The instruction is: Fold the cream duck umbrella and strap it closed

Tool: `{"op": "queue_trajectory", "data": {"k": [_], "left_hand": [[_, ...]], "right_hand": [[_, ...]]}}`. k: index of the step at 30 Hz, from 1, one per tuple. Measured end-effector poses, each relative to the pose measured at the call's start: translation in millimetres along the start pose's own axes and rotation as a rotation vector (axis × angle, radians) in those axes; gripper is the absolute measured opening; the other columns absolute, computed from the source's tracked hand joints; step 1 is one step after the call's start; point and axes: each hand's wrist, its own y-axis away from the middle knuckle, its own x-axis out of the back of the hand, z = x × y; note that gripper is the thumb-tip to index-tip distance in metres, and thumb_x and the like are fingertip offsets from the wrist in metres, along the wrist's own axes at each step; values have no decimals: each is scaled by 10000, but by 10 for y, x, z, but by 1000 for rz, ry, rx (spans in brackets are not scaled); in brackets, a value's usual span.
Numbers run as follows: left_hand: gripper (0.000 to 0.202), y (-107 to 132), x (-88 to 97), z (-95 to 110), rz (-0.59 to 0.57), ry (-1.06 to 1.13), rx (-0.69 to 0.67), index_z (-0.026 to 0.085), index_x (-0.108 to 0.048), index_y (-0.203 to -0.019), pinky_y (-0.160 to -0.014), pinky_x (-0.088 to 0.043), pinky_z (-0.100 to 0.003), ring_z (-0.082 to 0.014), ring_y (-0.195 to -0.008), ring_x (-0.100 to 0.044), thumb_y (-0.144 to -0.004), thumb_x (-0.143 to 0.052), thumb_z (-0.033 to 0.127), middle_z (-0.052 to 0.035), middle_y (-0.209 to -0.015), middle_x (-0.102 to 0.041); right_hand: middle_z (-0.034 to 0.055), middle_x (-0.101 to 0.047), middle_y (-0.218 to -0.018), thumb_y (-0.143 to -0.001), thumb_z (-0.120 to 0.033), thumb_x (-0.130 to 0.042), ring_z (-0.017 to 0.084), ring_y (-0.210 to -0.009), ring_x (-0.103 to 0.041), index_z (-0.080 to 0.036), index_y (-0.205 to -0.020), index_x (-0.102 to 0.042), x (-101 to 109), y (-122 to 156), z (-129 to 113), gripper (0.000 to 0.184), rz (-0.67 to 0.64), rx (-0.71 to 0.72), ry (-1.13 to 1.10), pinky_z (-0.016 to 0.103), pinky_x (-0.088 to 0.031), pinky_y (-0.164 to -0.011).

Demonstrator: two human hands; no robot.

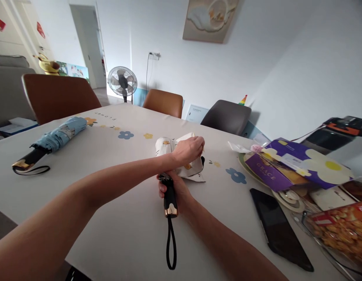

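Note:
A folding umbrella with a white patterned canopy [163,145] lies in front of me over the table, its black and gold handle [170,197] towards me. Around the top of that handle my right hand [180,191] is closed. My left hand [189,150] crosses above it, fingers pinched together at the loose canopy cloth; the exact bit of cloth in them is hidden. Some folds spread out to the right under the left hand. From the handle's end hangs a black wrist strap [171,246]. A second umbrella, light blue [62,134] and folded, rests at the left.
On the right lie a black phone [280,228], a purple box [267,171], and a snack pack [345,230]. The table [119,234] has a pale flower-printed cover. Chairs [163,102] and a standing fan [122,81] are beyond its far edge.

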Motion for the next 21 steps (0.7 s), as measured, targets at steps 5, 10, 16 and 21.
{"op": "queue_trajectory", "data": {"k": [5, 10, 16, 21], "left_hand": [[148, 362, 220, -239, 241, 282, 82, 201, -470, -932, -677, -417, -261, -116, -703, -534, -843, -361, 156, -19, -911, -616], [102, 824, 328, -567, 378, 371, 168, 203, -455, -876, -597, -403, -241, -100, -596, -483, -826, -383, 152, 11, -750, -569], [114, 1190, 290, -801, 431, 381, 228, 196, -474, -906, -628, -423, -245, -118, -721, -547, -844, -381, 173, -28, -853, -585], [147, 1224, 328, -871, 460, 405, 178, 184, -556, -806, -660, -419, -243, -135, -763, -544, -738, -448, 111, -35, -837, -589]], "right_hand": [[-28, -458, -474, -806, -389, -538, 65, -356, -375, -140, -676, -562, -49, 27, -28, 282, 31, 10, 19, 194, -369, -354], [-4, -544, -608, -800, -343, -553, 66, -387, -406, -154, -748, -554, -48, 26, -12, 196, 67, 59, 4, 208, -391, -357], [-20, -510, -590, -774, -385, -574, 61, -393, -409, -153, -714, -533, -47, 38, -16, 243, 26, 59, 43, 208, -377, -377], [-15, -523, -628, -776, -391, -575, 50, -396, -394, -150, -732, -546, -60, 56, -26, 246, 34, 81, 48, 205, -362, -378]]}}
